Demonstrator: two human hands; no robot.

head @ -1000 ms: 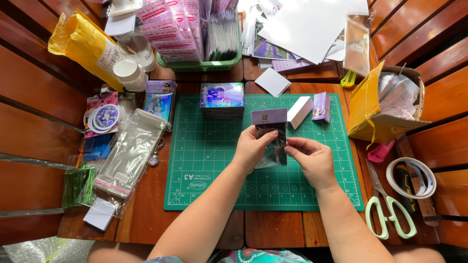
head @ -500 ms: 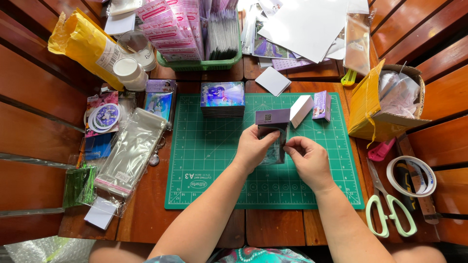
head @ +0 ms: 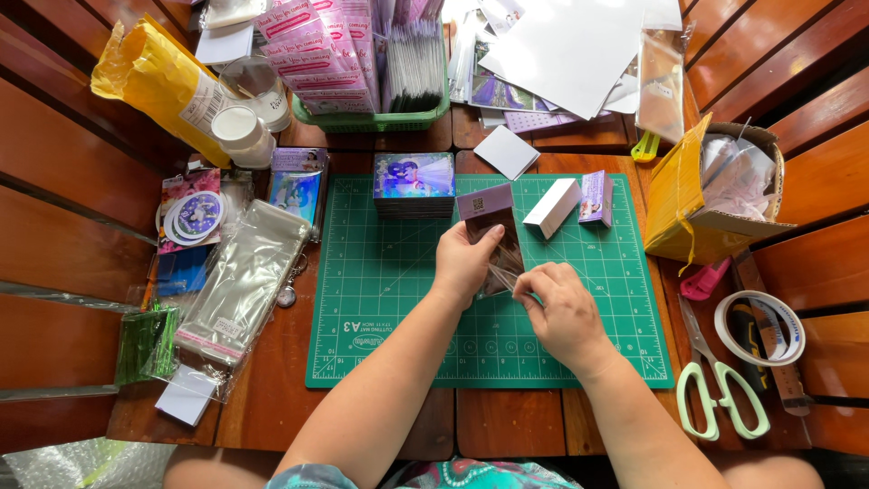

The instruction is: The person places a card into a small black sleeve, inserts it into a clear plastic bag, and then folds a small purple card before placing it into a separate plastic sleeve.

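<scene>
Over the green cutting mat (head: pixel 380 308) my left hand (head: pixel 463 263) grips a clear plastic sleeve with a purple-topped card (head: pixel 489 222) in it, holding it upright. My right hand (head: pixel 561 312) pinches the sleeve's lower edge from the right, fingers closed on the plastic. Just behind the card lies a stack of photo cards (head: pixel 415 184). A small white box (head: pixel 553 207) and a small purple box (head: pixel 595 197) lie on the mat to the right.
A pile of clear sleeves (head: pixel 243 281) lies left of the mat. Green-handled scissors (head: pixel 715 380) and a tape roll (head: pixel 759 328) sit at the right. An open yellow carton (head: pixel 701 195), a green basket of cards (head: pixel 371 63), white sheets (head: pixel 579 45) and a yellow bag (head: pixel 149 77) stand around.
My right hand has slid down and to the right along the sleeve. My left hand keeps its hold on the card and sleeve, nearly still.
</scene>
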